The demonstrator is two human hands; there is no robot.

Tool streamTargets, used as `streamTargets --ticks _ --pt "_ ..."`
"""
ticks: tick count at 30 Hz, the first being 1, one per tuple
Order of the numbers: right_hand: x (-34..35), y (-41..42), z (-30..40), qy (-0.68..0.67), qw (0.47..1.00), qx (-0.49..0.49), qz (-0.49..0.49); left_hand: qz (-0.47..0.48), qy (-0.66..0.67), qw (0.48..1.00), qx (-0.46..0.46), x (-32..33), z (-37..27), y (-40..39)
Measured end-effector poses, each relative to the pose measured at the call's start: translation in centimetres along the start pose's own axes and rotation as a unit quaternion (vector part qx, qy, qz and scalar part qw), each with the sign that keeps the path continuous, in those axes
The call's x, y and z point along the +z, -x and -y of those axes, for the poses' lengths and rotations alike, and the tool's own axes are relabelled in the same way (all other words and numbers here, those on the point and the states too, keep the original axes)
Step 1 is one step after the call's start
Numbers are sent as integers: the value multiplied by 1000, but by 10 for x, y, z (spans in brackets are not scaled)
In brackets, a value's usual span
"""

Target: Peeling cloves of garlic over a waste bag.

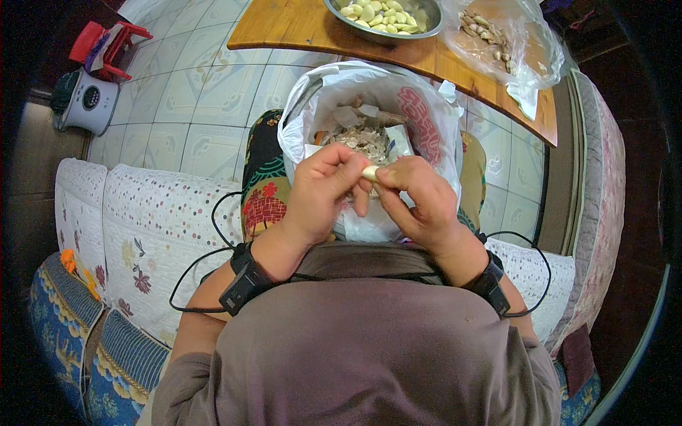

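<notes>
A pale garlic clove [370,172] is pinched between the fingertips of my left hand [329,183] and my right hand [421,194]. Both hands hover over a trash bin lined with a white plastic bag [305,101], which stands between my knees. Dry garlic skins [362,139] and scraps of paper lie inside it. Beyond the bin, a metal bowl [438,25] of peeled cloves [381,15] rests on the wooden table. To its right, unpeeled garlic cloves [482,29] lie in a clear plastic bag [538,58].
The wooden table [287,29] has its near edge just past the bin. Quilted sofa covers [176,229] run along both my sides. On the tiled floor [176,101] at the far left stand a red plastic stool [88,40] and a white stool-like object [96,104]. Black cables [213,213] loop from my wristbands.
</notes>
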State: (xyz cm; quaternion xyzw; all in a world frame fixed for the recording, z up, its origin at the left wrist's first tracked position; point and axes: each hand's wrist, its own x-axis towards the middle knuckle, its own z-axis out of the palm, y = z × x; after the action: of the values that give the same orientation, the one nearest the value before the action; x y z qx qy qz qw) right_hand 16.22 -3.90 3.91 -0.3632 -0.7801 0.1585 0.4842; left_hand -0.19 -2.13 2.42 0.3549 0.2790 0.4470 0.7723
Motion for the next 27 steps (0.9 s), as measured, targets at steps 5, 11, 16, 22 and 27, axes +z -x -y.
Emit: streamTargets --ticks 5,11,16,22,27 --pt "-3 -2 1 45 999 -7 9 8 -53 998 -21 9 -7 0" --pt "-3 -1 6 -152 961 228 30 -14 -98 993 59 13 -7 1" --pt "-1 0 0 -177 955 238 6 -19 -46 999 3 15 -8 1" --pt "-3 -2 3 -141 965 220 4 11 -115 993 -21 3 -1 0" --pt "-1 3 0 -231 930 285 -3 6 -205 979 -4 5 0 0"
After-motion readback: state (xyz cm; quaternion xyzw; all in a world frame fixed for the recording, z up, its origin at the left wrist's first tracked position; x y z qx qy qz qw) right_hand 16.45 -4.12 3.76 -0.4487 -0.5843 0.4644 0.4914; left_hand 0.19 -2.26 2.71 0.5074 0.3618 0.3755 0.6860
